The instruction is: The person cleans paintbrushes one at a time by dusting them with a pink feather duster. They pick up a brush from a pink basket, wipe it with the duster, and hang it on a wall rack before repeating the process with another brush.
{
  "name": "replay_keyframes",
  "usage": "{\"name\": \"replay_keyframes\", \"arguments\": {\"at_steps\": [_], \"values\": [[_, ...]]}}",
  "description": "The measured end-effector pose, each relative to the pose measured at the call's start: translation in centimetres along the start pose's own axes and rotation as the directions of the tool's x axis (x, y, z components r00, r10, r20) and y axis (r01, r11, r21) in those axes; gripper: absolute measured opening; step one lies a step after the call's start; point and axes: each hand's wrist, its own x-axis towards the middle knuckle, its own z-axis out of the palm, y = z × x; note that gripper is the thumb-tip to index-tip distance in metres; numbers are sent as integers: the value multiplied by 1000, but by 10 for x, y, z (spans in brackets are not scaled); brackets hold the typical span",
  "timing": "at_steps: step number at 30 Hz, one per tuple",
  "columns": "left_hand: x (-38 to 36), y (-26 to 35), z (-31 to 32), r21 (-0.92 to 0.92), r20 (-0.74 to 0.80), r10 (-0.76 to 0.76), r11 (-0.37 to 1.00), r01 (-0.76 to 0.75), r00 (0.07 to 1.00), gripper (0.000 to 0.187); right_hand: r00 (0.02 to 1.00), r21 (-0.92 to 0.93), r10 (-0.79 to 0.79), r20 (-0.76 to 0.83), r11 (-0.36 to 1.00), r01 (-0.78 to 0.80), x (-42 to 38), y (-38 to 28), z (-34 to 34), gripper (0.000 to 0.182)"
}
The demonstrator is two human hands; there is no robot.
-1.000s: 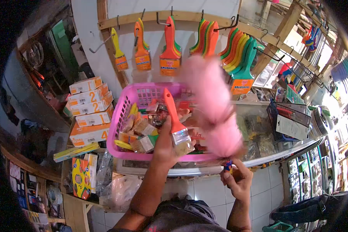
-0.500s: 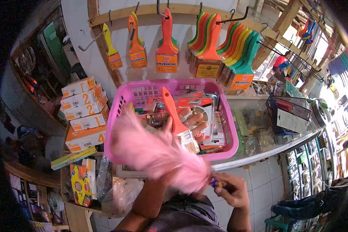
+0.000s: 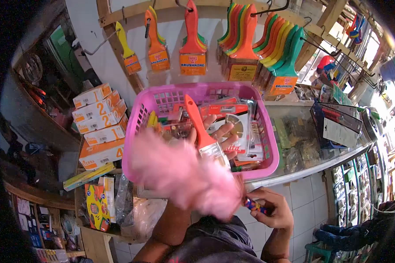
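Observation:
My right hand (image 3: 274,209) is wrapped round the dark patterned handle of a fluffy pink duster (image 3: 180,171), which is smeared by motion. The duster slants up to the left across my left forearm. Behind it, my left hand (image 3: 226,136) holds a paintbrush (image 3: 199,122) with an orange-red handle pointing up and clear wrapping over its bristles. The thumb lies on one side of the brush and the fingers on the other; the duster hides the palm. Both sit over a pink plastic basket (image 3: 272,140) filled with packaged hardware, including a disc in a red-and-white pack (image 3: 237,127).
Several wrapped brushes (image 3: 193,39) hang from hooks on a wooden rail above. White and orange boxes (image 3: 98,125) are stacked at the left. Beneath the basket runs a glass counter (image 3: 303,162); a dark mesh holder (image 3: 333,125) stands on its right.
The duster is still blurred, its handle end and my right hand slightly further right. The view has shifted a little; my left hand still holds the paintbrush over the basket.

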Motion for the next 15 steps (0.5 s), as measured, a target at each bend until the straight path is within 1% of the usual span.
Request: {"name": "replay_keyframes", "arguments": {"at_steps": [3,5,6,7,8,9,10,11,12,13,14,15], "values": [[2,-3,16,33,-105,54,998,-51,993,61,963,184,70,-261,983,-21,-7,11,-4,34],[-6,-7,25,56,-190,103,994,-94,976,63,937,130,106,-334,989,-66,-1,3,-1,36],[-8,-8,18,197,-71,151,971,-135,986,65,969,-25,-25,-246,999,19,0,7,-6,36],[-9,-7,17,74,-20,123,990,-121,992,67,980,-172,-144,-140,978,119,0,8,-10,35],[-9,-6,16,-48,31,94,995,-92,995,69,976,-192,-216,-30,959,207,2,5,-12,36],[-7,2,17,-64,13,26,998,-25,1000,66,986,-59,-112,-122,993,105,-1,7,-11,36],[-6,1,13,31,73,52,998,-54,996,65,981,83,9,-195,996,8,-6,11,-9,36],[-6,0,11,121,131,72,989,-88,989,64,959,231,142,-247,969,-84,-9,13,-7,36],[-7,-3,11,44,62,97,994,-100,993,67,926,297,201,-319,949,-104,-9,13,-9,37],[-6,-4,18,-31,-8,114,993,-114,993,71,942,230,115,-314,972,-42,-7,13,-9,37],[-10,-6,20,-306,25,116,946,-102,993,71,952,164,30,-304,986,21,-6,13,-9,37],[-11,-6,20,-298,38,112,950,-96,993,71,956,100,-46,-288,992,79,-5,15,-9,37]]}}
